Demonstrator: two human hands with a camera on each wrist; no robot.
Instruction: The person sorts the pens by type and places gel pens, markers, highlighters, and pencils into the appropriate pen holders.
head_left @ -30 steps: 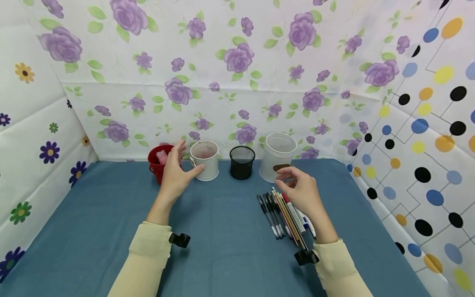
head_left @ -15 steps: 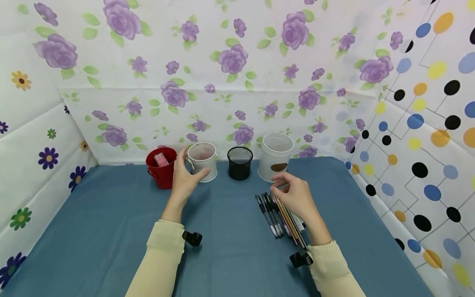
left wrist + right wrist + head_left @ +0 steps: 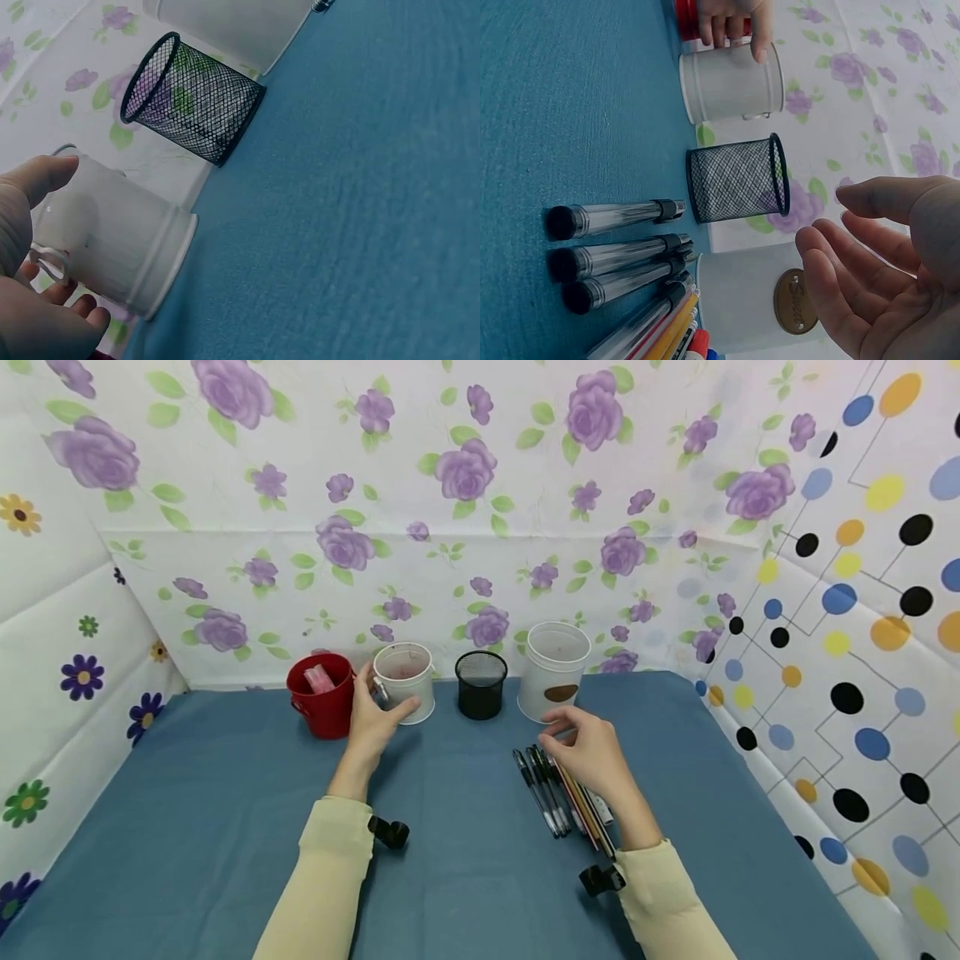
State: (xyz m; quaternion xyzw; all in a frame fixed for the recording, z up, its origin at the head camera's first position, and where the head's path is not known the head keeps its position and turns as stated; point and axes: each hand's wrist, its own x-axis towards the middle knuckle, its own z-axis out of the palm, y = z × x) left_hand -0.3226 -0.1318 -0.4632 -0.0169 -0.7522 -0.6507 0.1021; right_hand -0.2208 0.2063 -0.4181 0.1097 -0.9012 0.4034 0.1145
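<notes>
My left hand [image 3: 372,718] is at a small white metal bucket [image 3: 420,693]; its thumb lies across the front and its fingers sit along the left side near the wire handle. In the left wrist view the thumb [image 3: 49,176] overlaps the bucket near its rim. A red bucket [image 3: 330,706] with a pink item inside stands just left of that hand. My right hand [image 3: 588,752] hovers over a bundle of pens and pencils [image 3: 551,793], fingers loosely bent and holding nothing. Part of the bundle is hidden beneath it.
A black mesh pen cup [image 3: 481,693] and a larger white bucket [image 3: 551,672] with a brown oval label stand in the back row. Flowered cloth [image 3: 450,560] hangs right behind them. Blue cloth [image 3: 465,860] covers the table.
My left hand has moved right, from in front of the red bucket to the small white bucket. The right hand has shifted slightly left over the pens.
</notes>
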